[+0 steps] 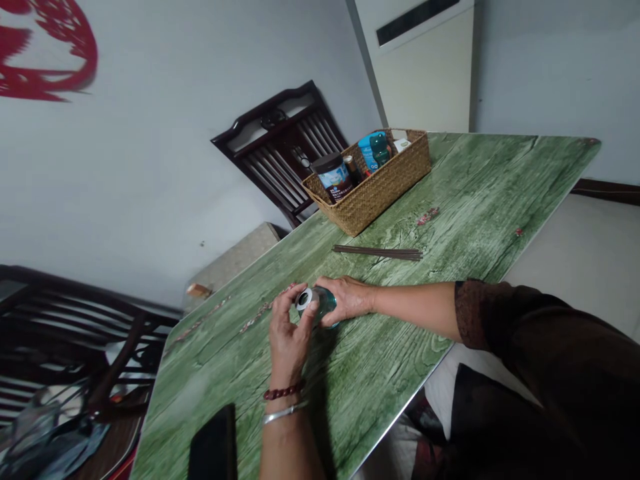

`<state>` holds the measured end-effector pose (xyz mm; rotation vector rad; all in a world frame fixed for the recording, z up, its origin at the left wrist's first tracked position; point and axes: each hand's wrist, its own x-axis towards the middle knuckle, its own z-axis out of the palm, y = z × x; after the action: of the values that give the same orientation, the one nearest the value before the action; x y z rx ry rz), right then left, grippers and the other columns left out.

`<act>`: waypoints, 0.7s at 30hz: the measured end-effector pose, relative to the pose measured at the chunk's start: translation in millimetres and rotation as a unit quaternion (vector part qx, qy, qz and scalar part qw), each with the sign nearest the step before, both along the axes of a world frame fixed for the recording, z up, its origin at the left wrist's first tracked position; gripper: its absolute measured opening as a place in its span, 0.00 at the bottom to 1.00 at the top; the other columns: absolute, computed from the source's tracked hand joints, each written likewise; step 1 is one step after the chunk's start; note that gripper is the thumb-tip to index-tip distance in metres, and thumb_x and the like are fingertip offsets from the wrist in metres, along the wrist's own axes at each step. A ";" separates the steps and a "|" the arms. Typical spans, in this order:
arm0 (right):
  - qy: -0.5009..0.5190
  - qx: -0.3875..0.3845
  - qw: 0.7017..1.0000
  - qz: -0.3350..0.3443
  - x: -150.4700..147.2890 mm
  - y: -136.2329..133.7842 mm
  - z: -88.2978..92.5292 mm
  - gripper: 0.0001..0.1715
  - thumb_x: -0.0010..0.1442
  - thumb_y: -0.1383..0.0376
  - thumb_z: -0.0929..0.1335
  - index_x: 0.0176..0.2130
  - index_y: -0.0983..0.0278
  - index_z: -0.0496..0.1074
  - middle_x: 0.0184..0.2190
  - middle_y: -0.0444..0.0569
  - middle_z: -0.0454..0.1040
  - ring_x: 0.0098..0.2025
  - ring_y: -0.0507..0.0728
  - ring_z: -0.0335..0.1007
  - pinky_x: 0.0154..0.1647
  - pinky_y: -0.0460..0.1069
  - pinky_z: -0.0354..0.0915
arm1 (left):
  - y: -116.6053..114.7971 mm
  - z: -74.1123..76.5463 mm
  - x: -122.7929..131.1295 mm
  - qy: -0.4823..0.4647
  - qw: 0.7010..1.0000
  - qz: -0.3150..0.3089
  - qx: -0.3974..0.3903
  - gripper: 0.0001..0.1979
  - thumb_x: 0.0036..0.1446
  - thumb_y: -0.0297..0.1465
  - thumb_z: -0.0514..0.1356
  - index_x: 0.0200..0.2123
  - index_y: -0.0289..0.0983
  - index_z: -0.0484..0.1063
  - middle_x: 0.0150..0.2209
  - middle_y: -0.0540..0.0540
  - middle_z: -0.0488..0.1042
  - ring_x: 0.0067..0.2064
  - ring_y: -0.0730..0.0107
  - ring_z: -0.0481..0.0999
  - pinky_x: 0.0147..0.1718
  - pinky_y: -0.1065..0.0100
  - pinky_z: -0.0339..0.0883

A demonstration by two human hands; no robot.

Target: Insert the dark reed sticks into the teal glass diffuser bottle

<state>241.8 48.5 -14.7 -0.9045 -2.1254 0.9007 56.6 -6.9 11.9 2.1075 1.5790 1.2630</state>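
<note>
A small clear glass bottle (325,305) with bluish liquid in it is tilted over the table, its neck towards the left. My right hand (351,298) is wrapped round its body from the right. At the neck, the thumb and fingers of my left hand (290,337) close on a silver ring cap (309,293) with a dark round opening. Whether the bottle's base touches the table is hidden by my hands. Just beyond them, several thin brown sticks (379,252) lie together on the table.
The green wood-patterned table (390,360) carries a woven basket (385,200) with a dark-lidded jar (335,177) and other packages. A black phone (214,443) lies near my left forearm. Dark wooden chairs stand behind (285,127) and at the left (75,313).
</note>
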 end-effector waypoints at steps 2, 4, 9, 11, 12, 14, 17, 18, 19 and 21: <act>0.002 -0.001 1.000 0.005 0.2 -0.4 0.3 0.36 0.48 0.56 0.81 0.51 0.60 0.67 0.39 0.45 0.78 0.43 0.61 0.78 0.41 0.50 0.65 | 2.7 -2.0 1.3 -0.005 1.000 0.021 0.007 0.23 0.56 0.48 0.69 0.50 0.42 0.80 0.49 0.41 0.80 0.53 0.50 0.77 0.59 0.47 0.67; 0.004 -0.001 1.000 0.007 0.2 -0.3 -0.2 0.37 0.47 0.57 0.81 0.51 0.60 0.68 0.40 0.45 0.78 0.43 0.61 0.78 0.41 0.50 0.65 | 3.5 -2.3 2.1 -0.010 1.000 0.023 0.006 0.23 0.55 0.48 0.70 0.49 0.42 0.80 0.48 0.41 0.80 0.53 0.50 0.77 0.58 0.48 0.68; 0.001 0.004 1.000 -0.001 0.1 1.3 -2.0 0.37 0.47 0.55 0.81 0.52 0.61 0.68 0.40 0.46 0.79 0.43 0.62 0.79 0.40 0.50 0.66 | -2.8 4.0 1.2 -0.009 0.999 -0.029 -0.014 0.22 0.62 0.49 0.65 0.54 0.45 0.81 0.51 0.42 0.80 0.59 0.50 0.75 0.64 0.46 0.63; -0.003 0.002 1.000 -0.006 0.4 1.6 -1.5 0.37 0.47 0.55 0.82 0.51 0.61 0.68 0.40 0.46 0.79 0.43 0.62 0.79 0.40 0.50 0.66 | -5.0 5.2 0.2 -0.030 0.998 -0.045 -0.044 0.24 0.63 0.50 0.64 0.57 0.45 0.80 0.55 0.42 0.80 0.61 0.48 0.74 0.67 0.44 0.60; -0.006 0.001 1.000 -0.007 0.5 1.6 -1.1 0.37 0.47 0.54 0.82 0.51 0.61 0.68 0.40 0.46 0.79 0.43 0.62 0.79 0.40 0.50 0.66 | -5.6 4.9 -0.4 -0.048 0.996 -0.045 -0.056 0.25 0.63 0.51 0.64 0.57 0.45 0.80 0.57 0.42 0.80 0.63 0.47 0.74 0.68 0.43 0.58; -0.009 0.000 1.000 -0.008 0.7 1.6 -0.6 0.38 0.47 0.53 0.82 0.51 0.60 0.68 0.40 0.46 0.79 0.43 0.62 0.79 0.40 0.50 0.66 | -5.5 2.6 -1.3 -0.096 0.992 -0.039 -0.069 0.27 0.61 0.52 0.65 0.58 0.44 0.79 0.59 0.41 0.79 0.65 0.46 0.72 0.69 0.43 0.57; -0.007 0.003 1.000 -0.003 0.3 2.2 -1.3 0.39 0.47 0.53 0.82 0.52 0.60 0.68 0.41 0.46 0.80 0.43 0.62 0.79 0.40 0.50 0.66 | -3.8 -2.2 -2.7 -0.151 0.984 -0.041 -0.081 0.27 0.61 0.52 0.66 0.57 0.42 0.80 0.59 0.40 0.79 0.66 0.46 0.72 0.70 0.45 0.57; -0.005 0.004 1.000 -0.001 0.2 2.5 -1.8 0.39 0.47 0.53 0.82 0.52 0.60 0.68 0.41 0.46 0.80 0.44 0.62 0.79 0.41 0.50 0.66 | -3.3 -3.3 -3.3 -0.159 0.982 -0.047 -0.089 0.27 0.61 0.52 0.66 0.57 0.42 0.80 0.58 0.40 0.80 0.65 0.47 0.73 0.70 0.45 0.57; -0.004 0.004 1.000 0.000 0.2 2.8 -2.3 0.40 0.47 0.53 0.82 0.53 0.60 0.68 0.42 0.47 0.80 0.44 0.62 0.79 0.41 0.50 0.67 | -3.0 -4.0 -4.1 -0.160 0.981 -0.054 -0.098 0.27 0.61 0.52 0.65 0.57 0.42 0.80 0.58 0.40 0.80 0.65 0.47 0.73 0.70 0.46 0.57; -0.003 0.001 1.000 0.004 0.7 3.4 -2.9 0.40 0.47 0.53 0.82 0.53 0.61 0.68 0.42 0.47 0.80 0.45 0.63 0.79 0.42 0.50 0.67 | -3.1 -3.9 -6.0 -0.152 0.980 -0.065 -0.109 0.27 0.61 0.53 0.65 0.57 0.43 0.80 0.58 0.40 0.80 0.64 0.46 0.74 0.69 0.46 0.58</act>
<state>242.6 51.9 -17.5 -0.8987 -2.1372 0.9006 50.6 -10.0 8.1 1.7560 1.3577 1.2362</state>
